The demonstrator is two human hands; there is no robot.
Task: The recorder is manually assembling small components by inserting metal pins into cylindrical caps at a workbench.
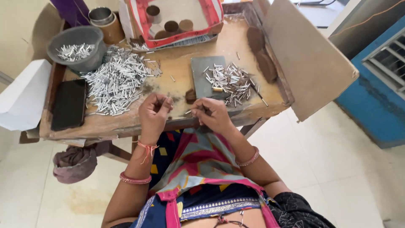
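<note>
Over the near edge of the worn wooden table (126,122), the left hand (154,112) is curled shut; the right hand (213,114) has its fingers (198,112) pinching a small silvery metal tube (188,112), the big tube pile (118,80) far-left.

Bright, even daylight gives soft shadows under the desk (126,122), with mild wide-angle bending at the edges and slight overall softness.

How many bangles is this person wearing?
3: one pink bangle on the left forearm, a thread band at that wrist, one bangle on the right wrist. Others may be hidden.
</note>
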